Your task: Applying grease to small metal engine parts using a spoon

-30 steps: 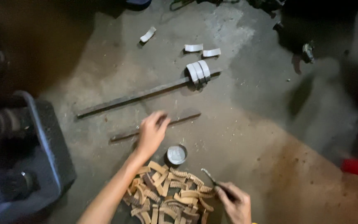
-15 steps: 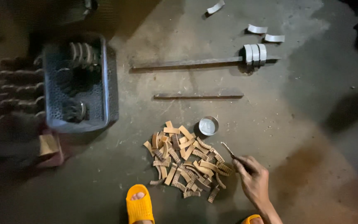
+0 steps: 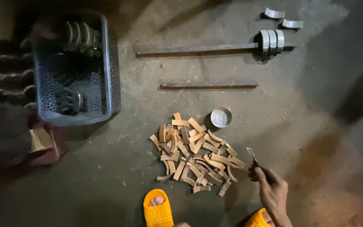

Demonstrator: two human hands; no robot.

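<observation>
My right hand (image 3: 270, 189) is low at the right and grips a small brush (image 3: 253, 156) whose tip points up toward a heap of several curved tan lining strips (image 3: 196, 159) on the concrete floor. A small round tin (image 3: 221, 117) stands just above the heap. My left hand is out of view. Beyond the tin lie a short flat metal bar (image 3: 209, 85) and a longer bar (image 3: 196, 49) carrying three curved metal shoes (image 3: 272, 40) at its right end.
A grey perforated plastic crate (image 3: 111, 75) with several curved metal parts stands at the left, next to dark stacked parts. Two loose curved metal pieces (image 3: 283, 19) lie at the top right. My feet in orange sandals (image 3: 158, 210) are at the bottom edge.
The view has swung left, bringing the crate into sight. My left hand, reaching near the short bar a second ago, has withdrawn from view. The right hand keeps the brush beside the heap.
</observation>
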